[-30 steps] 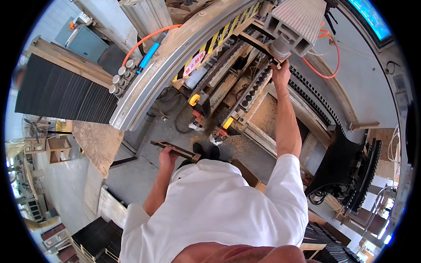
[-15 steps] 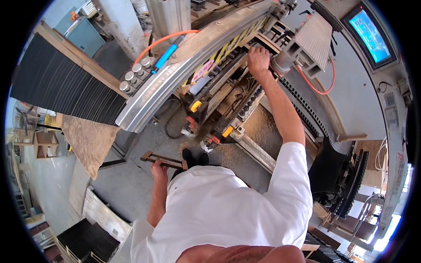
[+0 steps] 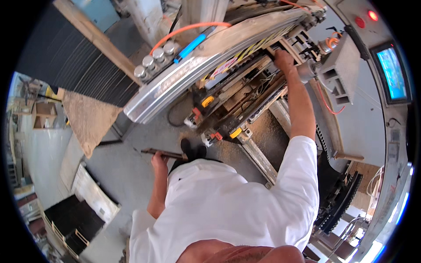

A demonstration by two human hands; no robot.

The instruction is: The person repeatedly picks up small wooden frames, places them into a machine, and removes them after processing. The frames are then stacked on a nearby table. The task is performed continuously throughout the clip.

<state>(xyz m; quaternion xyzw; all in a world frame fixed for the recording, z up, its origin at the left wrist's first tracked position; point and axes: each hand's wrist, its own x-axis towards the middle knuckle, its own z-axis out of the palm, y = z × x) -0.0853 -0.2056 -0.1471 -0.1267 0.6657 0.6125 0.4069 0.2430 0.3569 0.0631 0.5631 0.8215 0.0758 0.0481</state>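
My left hand (image 3: 159,161) is closed around a narrow brown wooden frame (image 3: 172,154), held low at my left side above the floor and seen almost edge-on. My right arm reaches forward into the machine, and my right hand (image 3: 284,59) is closed at the far end of its rails (image 3: 245,85), beside pale wooden strips (image 3: 289,49). What its fingers grip is hidden. Yellow and red clamp parts (image 3: 236,132) sit at the rails' near ends.
A curved metal beam (image 3: 175,83) with a blue marker (image 3: 193,46) crosses ahead. To the right are an aluminium profile block (image 3: 340,70), a lit screen (image 3: 391,72) and a red lamp (image 3: 372,15). Sawdust (image 3: 267,136) covers the floor beneath. Stacked black strips (image 3: 83,57) stand left.
The view has shifted, so the machine appears farther right, with red lamps now in sight. My right hand remains at the rails' far end. The wooden frame in my left hand has tilted edge-on.
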